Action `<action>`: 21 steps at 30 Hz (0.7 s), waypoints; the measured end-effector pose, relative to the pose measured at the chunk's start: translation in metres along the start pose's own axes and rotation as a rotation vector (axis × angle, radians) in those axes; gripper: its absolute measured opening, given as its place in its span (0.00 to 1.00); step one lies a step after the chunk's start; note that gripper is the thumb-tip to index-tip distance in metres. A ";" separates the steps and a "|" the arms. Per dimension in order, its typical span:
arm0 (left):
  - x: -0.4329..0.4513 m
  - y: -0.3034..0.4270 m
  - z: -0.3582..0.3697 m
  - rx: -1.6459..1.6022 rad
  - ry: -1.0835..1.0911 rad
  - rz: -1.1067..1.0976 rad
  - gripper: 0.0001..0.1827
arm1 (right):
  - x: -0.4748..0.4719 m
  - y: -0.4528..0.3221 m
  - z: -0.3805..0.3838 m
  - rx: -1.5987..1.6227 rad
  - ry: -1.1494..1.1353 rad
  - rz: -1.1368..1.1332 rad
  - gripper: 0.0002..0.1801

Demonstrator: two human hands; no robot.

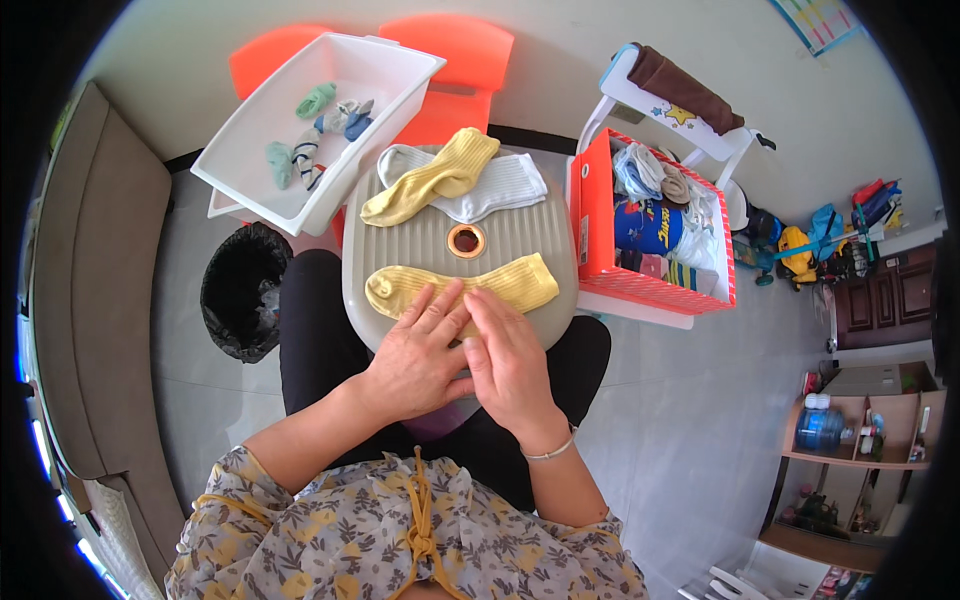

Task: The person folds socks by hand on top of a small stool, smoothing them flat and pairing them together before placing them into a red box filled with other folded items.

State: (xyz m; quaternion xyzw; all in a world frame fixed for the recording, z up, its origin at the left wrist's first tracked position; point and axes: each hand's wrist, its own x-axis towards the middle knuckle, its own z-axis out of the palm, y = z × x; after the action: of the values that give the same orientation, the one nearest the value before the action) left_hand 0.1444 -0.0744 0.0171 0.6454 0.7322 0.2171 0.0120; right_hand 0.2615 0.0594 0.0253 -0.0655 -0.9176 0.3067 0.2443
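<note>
A yellow ribbed sock (pixel 517 283) lies flat across the near part of a grey plastic stool (pixel 412 247), its toe to the left and its cuff to the right. My left hand (pixel 427 352) rests its fingertips on the sock's near edge, fingers spread a little. Beside it my right hand (pixel 510 360), with a bangle at the wrist, touches the middle of the sock. Neither hand grips anything. On the stool's far part another yellow sock (pixel 450 176) lies slantwise over white socks (pixel 506 187). Between the two groups is a ringed hole (pixel 466 241) in the stool.
At the back left, a white plastic tub (pixel 232 142) with several small socks stands by orange chairs (pixel 457 45). A red box (pixel 652 289) full of rolled socks and clothing is right of the stool. A black-lined waste bin (pixel 244 300) stands left of my knee, near a sofa (pixel 112 300).
</note>
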 end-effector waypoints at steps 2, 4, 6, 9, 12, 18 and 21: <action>-0.005 -0.001 0.006 0.042 -0.029 0.019 0.39 | -0.006 0.007 0.003 -0.156 -0.027 -0.009 0.26; -0.007 -0.003 0.007 0.071 -0.060 0.029 0.44 | -0.007 0.015 0.003 -0.235 -0.061 0.000 0.28; -0.006 -0.002 0.005 0.078 -0.103 0.039 0.45 | -0.006 0.026 -0.005 -0.304 -0.069 0.018 0.29; -0.006 -0.001 0.000 0.105 -0.118 0.051 0.49 | -0.002 0.042 -0.014 -0.377 -0.079 0.031 0.29; -0.004 0.000 -0.004 0.077 -0.131 0.018 0.53 | 0.007 0.046 -0.019 -0.416 -0.075 0.066 0.27; -0.004 -0.003 0.001 0.135 -0.198 0.025 0.59 | -0.002 0.021 -0.003 -0.281 -0.110 0.030 0.27; -0.004 -0.002 0.000 0.122 -0.183 0.026 0.59 | 0.004 0.048 -0.017 -0.396 -0.066 0.079 0.27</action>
State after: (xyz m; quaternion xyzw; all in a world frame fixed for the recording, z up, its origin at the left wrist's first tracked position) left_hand 0.1428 -0.0785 0.0154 0.6714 0.7316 0.1124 0.0366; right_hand 0.2651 0.1084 0.0100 -0.1381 -0.9642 0.1316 0.1842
